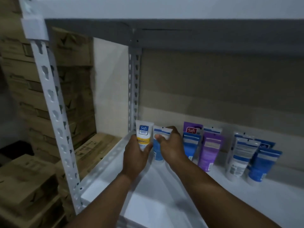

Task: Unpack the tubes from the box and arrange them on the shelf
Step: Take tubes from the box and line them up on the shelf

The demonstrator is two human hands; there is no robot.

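Here the left hand (135, 156) curls its fingers round an upright white-and-yellow Safi tube (143, 131). At its 3 o'clock, the right hand (171, 146) pinches a blue tube (157, 151) by its top.

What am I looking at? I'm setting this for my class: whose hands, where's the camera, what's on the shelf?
There is no machine: this is one picture from a camera worn on a person's head, looking down at their bare hands. The left hand grips a yellow tube at the left end of the white shelf. The right hand pinches a blue tube beside it. The other tubes, blue and purple, lean along the back. Cardboard boxes are stacked to the left.
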